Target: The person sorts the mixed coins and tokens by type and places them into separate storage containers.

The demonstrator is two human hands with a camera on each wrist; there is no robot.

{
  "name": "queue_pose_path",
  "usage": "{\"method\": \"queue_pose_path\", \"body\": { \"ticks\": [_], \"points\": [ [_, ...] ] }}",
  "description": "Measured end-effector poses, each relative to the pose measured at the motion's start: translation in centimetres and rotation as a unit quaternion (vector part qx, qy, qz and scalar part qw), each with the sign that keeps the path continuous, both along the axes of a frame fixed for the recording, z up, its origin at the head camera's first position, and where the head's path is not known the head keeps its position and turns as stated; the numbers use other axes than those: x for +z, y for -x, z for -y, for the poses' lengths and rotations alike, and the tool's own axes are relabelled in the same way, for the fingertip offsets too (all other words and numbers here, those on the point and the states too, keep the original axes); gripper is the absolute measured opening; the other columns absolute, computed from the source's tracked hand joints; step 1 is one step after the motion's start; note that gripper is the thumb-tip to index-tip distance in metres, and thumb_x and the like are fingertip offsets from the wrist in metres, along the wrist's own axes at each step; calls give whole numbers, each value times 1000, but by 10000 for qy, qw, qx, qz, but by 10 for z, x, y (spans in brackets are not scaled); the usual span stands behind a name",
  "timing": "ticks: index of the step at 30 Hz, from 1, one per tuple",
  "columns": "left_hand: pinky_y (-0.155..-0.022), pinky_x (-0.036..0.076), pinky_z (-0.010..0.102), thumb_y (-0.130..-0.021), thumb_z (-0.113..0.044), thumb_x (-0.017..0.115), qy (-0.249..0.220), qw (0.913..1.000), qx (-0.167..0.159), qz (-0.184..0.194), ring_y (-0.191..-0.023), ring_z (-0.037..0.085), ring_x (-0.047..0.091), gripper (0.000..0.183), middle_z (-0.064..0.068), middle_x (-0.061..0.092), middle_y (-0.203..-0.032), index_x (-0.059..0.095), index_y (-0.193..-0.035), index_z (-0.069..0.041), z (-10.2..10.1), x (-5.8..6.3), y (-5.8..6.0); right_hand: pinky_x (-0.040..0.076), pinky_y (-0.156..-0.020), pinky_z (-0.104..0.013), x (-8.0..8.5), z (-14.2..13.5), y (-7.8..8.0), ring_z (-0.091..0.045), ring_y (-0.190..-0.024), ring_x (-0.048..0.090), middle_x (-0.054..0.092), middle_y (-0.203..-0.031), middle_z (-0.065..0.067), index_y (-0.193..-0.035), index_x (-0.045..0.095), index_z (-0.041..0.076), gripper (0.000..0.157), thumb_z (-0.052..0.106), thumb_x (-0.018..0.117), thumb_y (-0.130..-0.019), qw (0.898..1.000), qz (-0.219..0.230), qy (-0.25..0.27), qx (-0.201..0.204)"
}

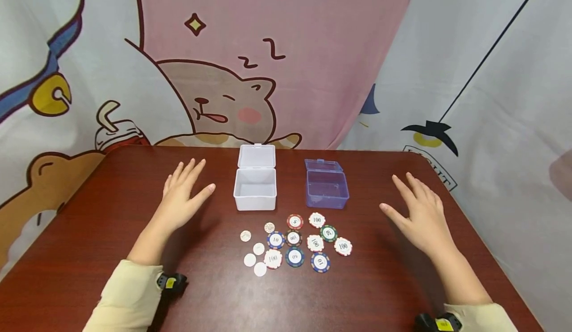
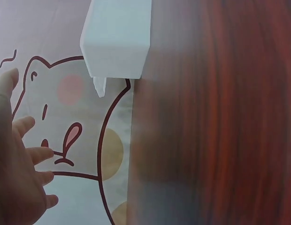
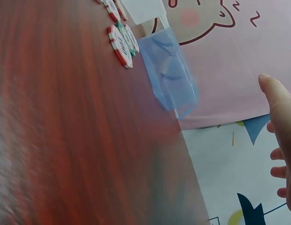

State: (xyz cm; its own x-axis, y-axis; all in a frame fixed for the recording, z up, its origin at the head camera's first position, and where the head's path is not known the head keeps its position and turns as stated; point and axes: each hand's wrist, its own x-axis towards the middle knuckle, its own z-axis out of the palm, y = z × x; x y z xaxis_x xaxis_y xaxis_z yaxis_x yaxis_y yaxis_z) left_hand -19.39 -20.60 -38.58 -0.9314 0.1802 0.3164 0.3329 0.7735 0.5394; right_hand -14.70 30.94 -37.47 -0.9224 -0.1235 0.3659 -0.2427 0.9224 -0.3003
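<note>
My left hand (image 1: 180, 203) hovers over the table's left side, fingers spread and holding nothing. On the other side, my right hand (image 1: 422, 215) is likewise spread and holds nothing. Nearest the left hand stands a white plastic box (image 1: 255, 203), its lid tipped back. A translucent blue-purple box (image 1: 327, 200), lid also back, stands between it and the right hand. In front of the boxes lie several poker chips, among them a white-and-red 100 chip (image 1: 343, 246) and a blue 10 chip (image 1: 320, 262). Several small pale discs (image 1: 250, 260) lie at their left, two of them patterned.
The dark red-brown wooden table (image 1: 214, 302) ends at a back edge just behind the boxes. A cartoon-printed cloth (image 1: 330, 49) hangs behind it. Both wrists wear black straps with cameras (image 1: 172, 282).
</note>
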Motion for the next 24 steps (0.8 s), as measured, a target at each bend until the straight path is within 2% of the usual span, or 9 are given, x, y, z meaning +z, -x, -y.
{"method": "queue_pose_path", "body": {
  "ticks": [6,16,24],
  "points": [
    [-107,2,63,-95,-42,55,-445,9989,-113,-13,-142,38,8,67,21,23,-154,31,-151,-11,-7,-6,3,13,-101,-67,-5,9,-6,-50,-129,28,30,-149,-24,-149,36,14,72,43,64,-89,9990,-255,276,248],
    [-107,9,62,-96,-35,57,-1040,9944,-201,58,-142,39,12,65,20,25,-153,32,-150,-10,-19,-16,9,14,-104,-64,-18,21,-12,-47,-128,32,36,-146,-21,-146,41,15,70,37,69,-87,9961,-345,655,487],
    [-110,13,56,-98,-32,55,-1658,9847,-309,434,-142,33,15,62,15,26,-154,30,-151,-12,-28,-22,14,20,-99,-65,-29,29,-18,-44,-126,35,41,-143,-20,-144,45,14,68,32,73,-85,9932,-323,907,661]
  ]
}}
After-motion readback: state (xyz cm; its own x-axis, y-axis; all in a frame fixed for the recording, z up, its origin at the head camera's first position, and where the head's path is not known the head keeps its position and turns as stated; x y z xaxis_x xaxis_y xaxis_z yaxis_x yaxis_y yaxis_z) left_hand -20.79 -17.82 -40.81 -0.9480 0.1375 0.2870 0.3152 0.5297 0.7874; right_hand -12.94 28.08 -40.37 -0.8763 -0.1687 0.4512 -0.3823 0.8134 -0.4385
